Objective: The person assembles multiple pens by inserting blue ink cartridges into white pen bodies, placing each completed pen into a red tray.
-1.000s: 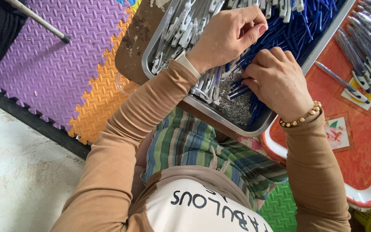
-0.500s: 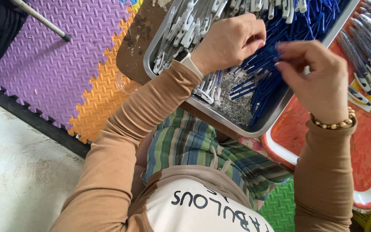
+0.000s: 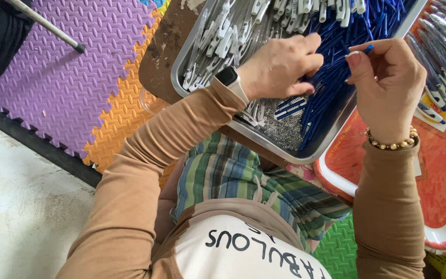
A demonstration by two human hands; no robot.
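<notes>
A metal tray (image 3: 264,138) rests over my lap, filled with several white pen barrels (image 3: 233,36) on its left and blue pen refills (image 3: 336,77) on its right. My left hand (image 3: 280,67), with a watch on the wrist, reaches into the tray among the parts, fingers curled; what it grips is hidden. My right hand (image 3: 388,82) is raised above the tray's right edge, pinching a thin blue pen part (image 3: 365,50) between thumb and fingers. A bead bracelet sits on that wrist.
A red plastic tray (image 3: 440,175) to the right holds several assembled pens (image 3: 445,57). Purple and orange foam mats (image 3: 78,88) cover the floor on the left, with a metal rod (image 3: 47,23) lying across them. Bare concrete lies below left.
My right hand has lifted out of the tray and risen to the right, holding a blue pen part. My left hand stays in the tray, barely shifted.
</notes>
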